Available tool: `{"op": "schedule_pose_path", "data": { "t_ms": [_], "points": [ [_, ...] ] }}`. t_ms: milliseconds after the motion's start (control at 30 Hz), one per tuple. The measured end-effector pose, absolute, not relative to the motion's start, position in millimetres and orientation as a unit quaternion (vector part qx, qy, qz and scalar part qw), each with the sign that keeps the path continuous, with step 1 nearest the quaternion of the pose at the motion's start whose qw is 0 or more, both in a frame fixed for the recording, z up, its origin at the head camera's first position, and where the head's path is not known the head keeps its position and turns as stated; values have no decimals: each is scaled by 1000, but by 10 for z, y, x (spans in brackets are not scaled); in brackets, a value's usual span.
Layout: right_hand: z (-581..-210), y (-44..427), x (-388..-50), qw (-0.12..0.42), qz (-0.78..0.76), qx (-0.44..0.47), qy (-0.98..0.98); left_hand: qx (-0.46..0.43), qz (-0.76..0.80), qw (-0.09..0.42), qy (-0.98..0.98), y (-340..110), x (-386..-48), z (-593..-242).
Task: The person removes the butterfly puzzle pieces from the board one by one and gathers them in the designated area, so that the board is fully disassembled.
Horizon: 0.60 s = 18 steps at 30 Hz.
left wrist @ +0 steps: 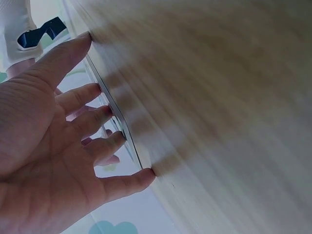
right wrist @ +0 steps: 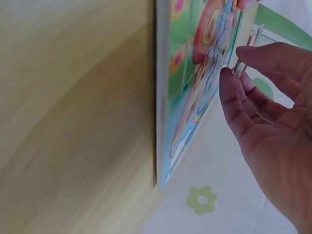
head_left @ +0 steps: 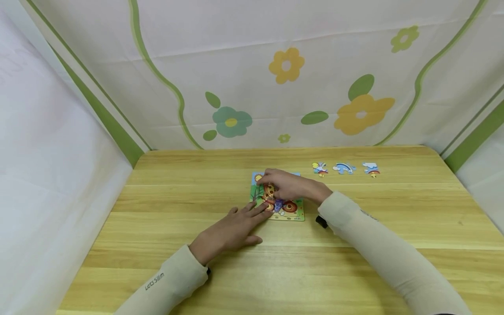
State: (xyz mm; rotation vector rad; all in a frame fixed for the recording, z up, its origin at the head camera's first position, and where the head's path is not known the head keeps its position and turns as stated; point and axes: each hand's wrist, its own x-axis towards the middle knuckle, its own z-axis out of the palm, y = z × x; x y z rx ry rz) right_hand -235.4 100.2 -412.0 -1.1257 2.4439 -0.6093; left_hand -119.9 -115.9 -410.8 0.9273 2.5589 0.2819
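Puzzle board (head_left: 301, 217) holds pieces (head_left: 290, 206); 3 outside.

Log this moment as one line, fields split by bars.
Right hand: pinching thin, patterned puzzle piece over colourful, square puzzle board | Left hand: touching board | Loose: three flat, multicoloured jigsaw pieces on light wooden table

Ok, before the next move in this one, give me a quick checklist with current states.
1. Puzzle board flat on the table: ok.
2. Left hand at the board: ok, fingers extended over its near left part.
3. Right hand gripping a piece: ok, pinched between thumb and fingers.
4. Held piece lined up with its slot: cannot tell, the hand hides it.
5. All pieces in the board: not ok, three loose pieces lie beyond it, rightward.
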Motion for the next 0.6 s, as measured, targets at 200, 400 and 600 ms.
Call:
{"op": "schedule_pose_path", "data": {
  "t_ms": [200, 400, 600],
  "points": [
    [-4120, 1091, -2356, 193, -219, -388, 874, 332, 105, 200, 916, -1166, -1201, -4117],
    [-4110, 1230, -2379, 184, -226, -387, 875, 332, 104, 198, 916, -1168, -1207, -4127],
    [-4065, 1382, -2391, 169, -224, -392, 876, 328, 105, 201, 917, -1163, -1213, -4129]
  ]
}}
